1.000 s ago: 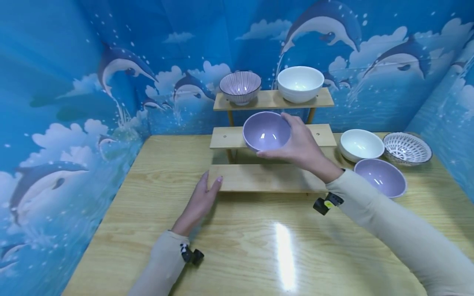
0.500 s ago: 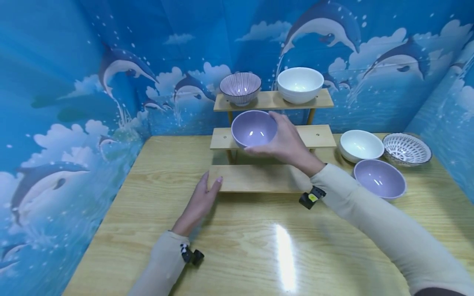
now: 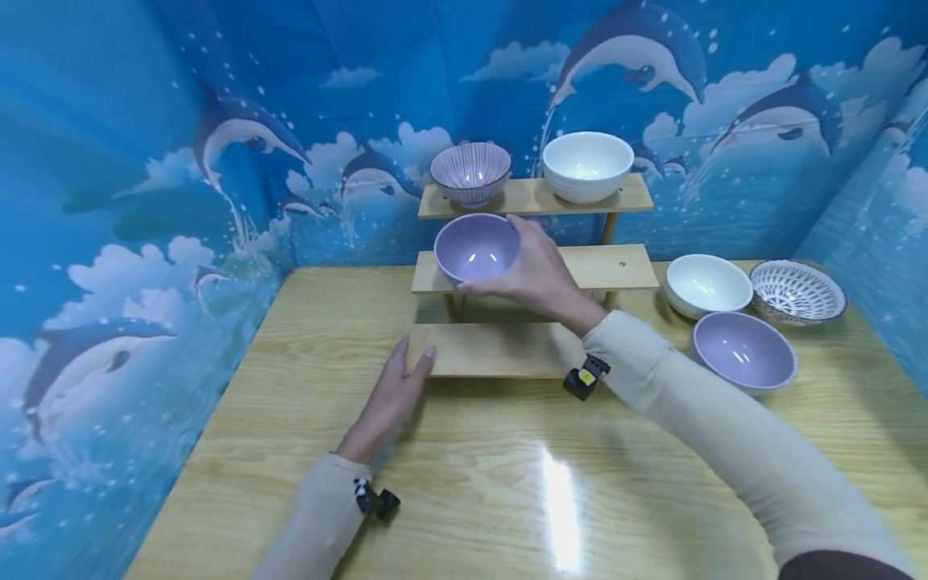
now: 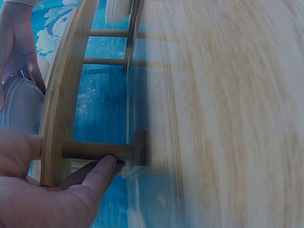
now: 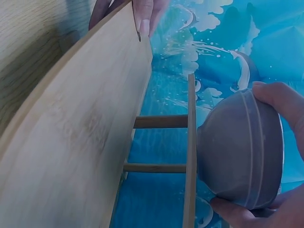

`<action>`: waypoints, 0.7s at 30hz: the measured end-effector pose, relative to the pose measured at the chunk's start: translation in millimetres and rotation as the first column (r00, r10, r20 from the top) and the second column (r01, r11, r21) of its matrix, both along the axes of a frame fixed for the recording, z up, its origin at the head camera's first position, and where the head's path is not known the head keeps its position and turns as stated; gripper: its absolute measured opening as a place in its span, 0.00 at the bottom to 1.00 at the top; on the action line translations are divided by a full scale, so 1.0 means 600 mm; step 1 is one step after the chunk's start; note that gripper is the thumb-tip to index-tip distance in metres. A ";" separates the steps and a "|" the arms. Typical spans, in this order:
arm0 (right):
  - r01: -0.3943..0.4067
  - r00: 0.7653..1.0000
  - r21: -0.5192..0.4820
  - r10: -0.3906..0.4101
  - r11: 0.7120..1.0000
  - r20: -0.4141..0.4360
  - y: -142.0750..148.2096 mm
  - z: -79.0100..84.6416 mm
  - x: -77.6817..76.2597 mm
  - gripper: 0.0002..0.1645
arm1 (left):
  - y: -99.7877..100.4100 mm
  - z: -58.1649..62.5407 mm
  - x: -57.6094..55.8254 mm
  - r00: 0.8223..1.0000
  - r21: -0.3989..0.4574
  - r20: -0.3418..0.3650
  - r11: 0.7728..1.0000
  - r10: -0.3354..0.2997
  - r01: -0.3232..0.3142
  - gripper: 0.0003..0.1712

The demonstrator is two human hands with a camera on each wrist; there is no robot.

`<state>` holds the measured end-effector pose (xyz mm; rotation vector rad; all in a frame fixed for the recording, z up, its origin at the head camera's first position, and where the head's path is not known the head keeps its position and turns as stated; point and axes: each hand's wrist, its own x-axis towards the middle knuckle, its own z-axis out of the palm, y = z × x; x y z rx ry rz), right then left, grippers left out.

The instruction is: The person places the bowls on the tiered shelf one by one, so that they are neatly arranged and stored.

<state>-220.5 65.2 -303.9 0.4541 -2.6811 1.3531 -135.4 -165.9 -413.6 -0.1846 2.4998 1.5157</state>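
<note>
My right hand point(image 3: 544, 278) grips a plain purple bowl point(image 3: 471, 248) by its rim, over the left part of the middle board point(image 3: 605, 266) of a three-tier wooden display stand. Seen from the right wrist, the foot of this bowl point(image 5: 232, 147) is right at that board's surface point(image 5: 190, 142). My left hand point(image 3: 387, 399) holds the left end of the lowest board point(image 3: 507, 350); the left wrist view has its fingers point(image 4: 97, 178) under the board by a round strut point(image 4: 97, 151). A striped purple bowl point(image 3: 471, 173) and a white bowl point(image 3: 588, 165) sit on the top board.
On the table point(image 3: 464, 483) to the right of the stand are a white bowl point(image 3: 708, 283), a black-and-white patterned bowl point(image 3: 797, 290) and a second plain purple bowl point(image 3: 744, 349). Dolphin-printed cloth point(image 3: 362, 80) walls the back and sides.
My right hand has carried the purple bowl leftward along the middle board, from its centre to its left part. My left hand has stayed on the lowest board.
</note>
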 end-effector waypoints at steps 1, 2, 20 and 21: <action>-0.001 1.000 -0.004 0.001 1.000 -0.002 -0.002 -0.001 -0.002 0.73 | 0.000 0.000 0.000 1.000 -0.002 0.002 1.000 0.001 -0.001 0.50; -0.002 1.000 -0.007 0.002 1.000 -0.003 -0.003 -0.001 -0.003 0.73 | 0.000 0.000 0.000 1.000 -0.003 0.004 1.000 0.002 -0.001 0.50; -0.012 1.000 -0.062 0.014 0.998 0.028 -0.022 -0.005 -0.016 0.70 | 0.000 -0.001 0.000 1.000 0.015 0.006 1.000 -0.002 0.001 0.49; -0.012 0.999 -0.065 0.014 0.998 0.032 -0.022 -0.005 -0.016 0.70 | 0.000 -0.001 0.000 1.000 0.015 0.006 1.000 -0.001 0.001 0.49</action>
